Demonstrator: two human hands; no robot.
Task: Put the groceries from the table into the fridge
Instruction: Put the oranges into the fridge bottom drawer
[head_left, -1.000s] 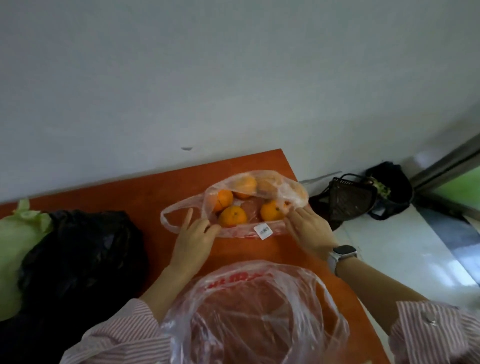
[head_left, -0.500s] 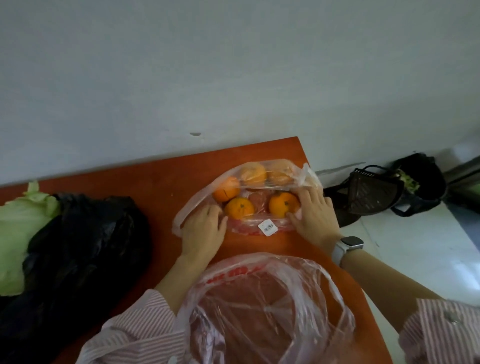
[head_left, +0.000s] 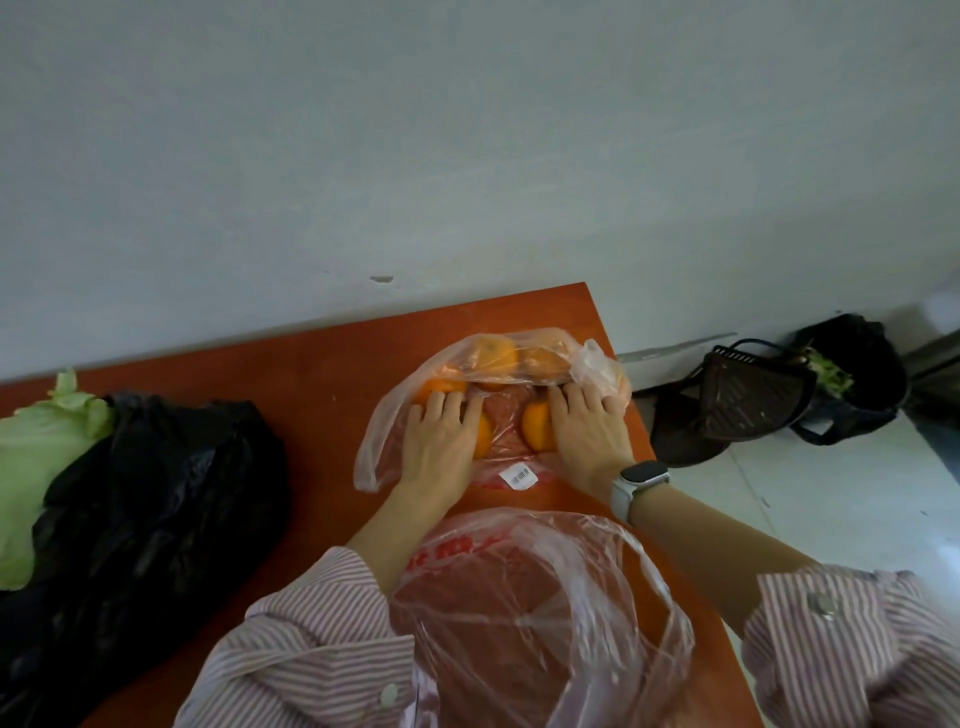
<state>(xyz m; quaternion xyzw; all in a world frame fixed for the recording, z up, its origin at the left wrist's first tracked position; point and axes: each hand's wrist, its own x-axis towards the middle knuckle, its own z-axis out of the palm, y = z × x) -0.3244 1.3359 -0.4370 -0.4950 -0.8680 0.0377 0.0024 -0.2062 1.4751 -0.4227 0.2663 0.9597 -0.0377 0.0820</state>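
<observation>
An orange worktop (head_left: 291, 374) carries a black bag (head_left: 156, 499), then a clear bag of oranges (head_left: 493, 410) near its far right corner. Left hand (head_left: 441, 441) and right hand (head_left: 587, 431) lie flat on it, grips open, fingers straight.
</observation>
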